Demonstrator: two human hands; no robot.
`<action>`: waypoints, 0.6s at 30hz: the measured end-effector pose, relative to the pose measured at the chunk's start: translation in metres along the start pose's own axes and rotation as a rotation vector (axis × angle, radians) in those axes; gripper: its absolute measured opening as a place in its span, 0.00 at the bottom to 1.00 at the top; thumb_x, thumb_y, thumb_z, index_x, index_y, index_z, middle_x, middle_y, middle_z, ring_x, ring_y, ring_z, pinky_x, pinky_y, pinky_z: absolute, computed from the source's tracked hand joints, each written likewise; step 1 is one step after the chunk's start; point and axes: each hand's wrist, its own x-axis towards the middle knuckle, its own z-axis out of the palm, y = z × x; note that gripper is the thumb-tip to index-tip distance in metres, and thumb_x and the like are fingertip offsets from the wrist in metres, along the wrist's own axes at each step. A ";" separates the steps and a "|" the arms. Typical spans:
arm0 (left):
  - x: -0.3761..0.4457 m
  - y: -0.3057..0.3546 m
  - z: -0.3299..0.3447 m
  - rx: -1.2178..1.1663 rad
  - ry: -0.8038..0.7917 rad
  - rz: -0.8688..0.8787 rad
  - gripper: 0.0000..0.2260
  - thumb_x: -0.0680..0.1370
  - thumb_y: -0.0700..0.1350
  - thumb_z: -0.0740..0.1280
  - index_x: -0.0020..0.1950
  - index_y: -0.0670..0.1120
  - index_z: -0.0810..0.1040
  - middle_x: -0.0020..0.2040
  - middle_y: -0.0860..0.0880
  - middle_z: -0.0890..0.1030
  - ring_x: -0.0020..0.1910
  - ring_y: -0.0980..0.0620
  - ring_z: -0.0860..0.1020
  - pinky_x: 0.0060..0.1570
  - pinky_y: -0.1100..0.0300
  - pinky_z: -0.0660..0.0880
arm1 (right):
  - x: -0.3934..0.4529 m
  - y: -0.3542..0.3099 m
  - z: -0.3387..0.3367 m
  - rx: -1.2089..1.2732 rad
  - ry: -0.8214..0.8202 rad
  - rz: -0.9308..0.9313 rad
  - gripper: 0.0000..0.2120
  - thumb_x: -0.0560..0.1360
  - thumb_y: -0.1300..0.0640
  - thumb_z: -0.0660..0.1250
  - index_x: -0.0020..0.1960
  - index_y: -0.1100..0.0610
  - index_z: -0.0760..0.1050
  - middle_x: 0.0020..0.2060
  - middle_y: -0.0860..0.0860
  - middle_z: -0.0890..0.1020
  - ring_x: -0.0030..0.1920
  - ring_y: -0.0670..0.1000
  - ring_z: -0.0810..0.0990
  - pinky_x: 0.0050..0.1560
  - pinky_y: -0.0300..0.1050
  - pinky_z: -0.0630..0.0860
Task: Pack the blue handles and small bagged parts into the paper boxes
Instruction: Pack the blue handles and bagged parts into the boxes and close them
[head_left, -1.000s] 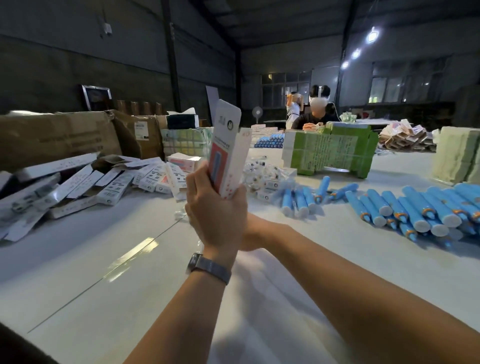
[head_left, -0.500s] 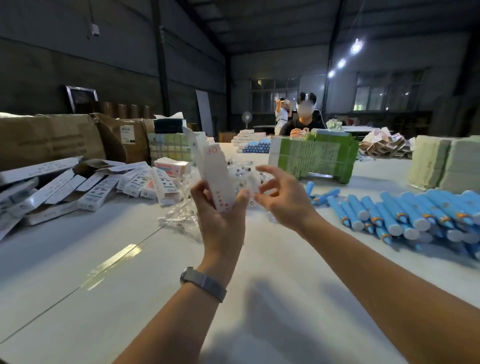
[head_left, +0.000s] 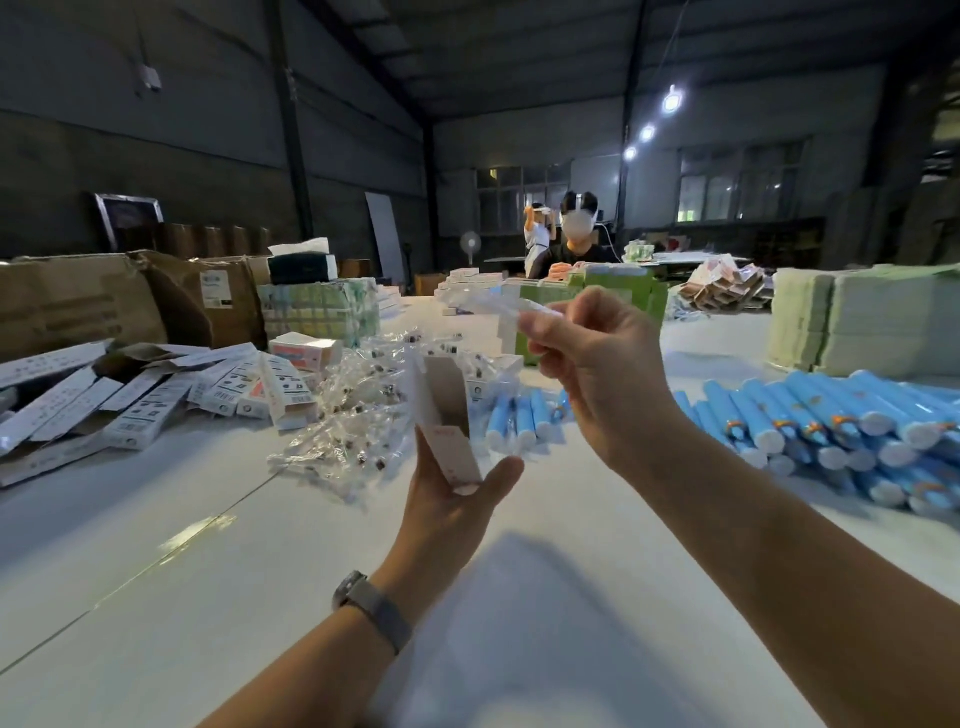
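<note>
Since 0.5 s ago the right hand (head_left: 597, 379) has lifted, pinching a bag (head_left: 493, 304) above the box (head_left: 441, 410) gripped open-ended by the left hand (head_left: 452, 499); the limp bag could snag the flap.

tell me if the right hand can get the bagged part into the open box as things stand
Probably yes: the right hand pinches a clear bagged part above the paper box, whose open top faces up in the left hand.

Print on the paper boxes (head_left: 156, 410) — seemingly too blurred to read.
</note>
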 end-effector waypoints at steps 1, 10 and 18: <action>0.000 0.000 0.000 0.027 0.002 -0.001 0.36 0.62 0.66 0.72 0.68 0.60 0.68 0.57 0.67 0.79 0.55 0.69 0.77 0.54 0.59 0.77 | -0.001 0.002 0.000 0.073 -0.007 0.059 0.18 0.70 0.69 0.71 0.29 0.53 0.69 0.29 0.51 0.77 0.33 0.50 0.77 0.35 0.41 0.75; 0.005 0.000 -0.004 0.114 0.077 0.077 0.25 0.64 0.64 0.72 0.58 0.69 0.67 0.46 0.64 0.78 0.41 0.54 0.76 0.37 0.58 0.75 | -0.005 0.015 0.008 -0.556 -0.304 0.100 0.09 0.70 0.65 0.74 0.41 0.55 0.75 0.37 0.55 0.83 0.38 0.55 0.82 0.42 0.51 0.80; 0.007 -0.002 -0.002 0.159 0.089 0.060 0.22 0.62 0.64 0.72 0.51 0.71 0.66 0.44 0.63 0.77 0.36 0.63 0.74 0.32 0.69 0.72 | -0.002 -0.002 0.008 -0.244 -0.188 -0.024 0.23 0.72 0.69 0.69 0.60 0.51 0.67 0.37 0.57 0.83 0.34 0.51 0.82 0.32 0.39 0.76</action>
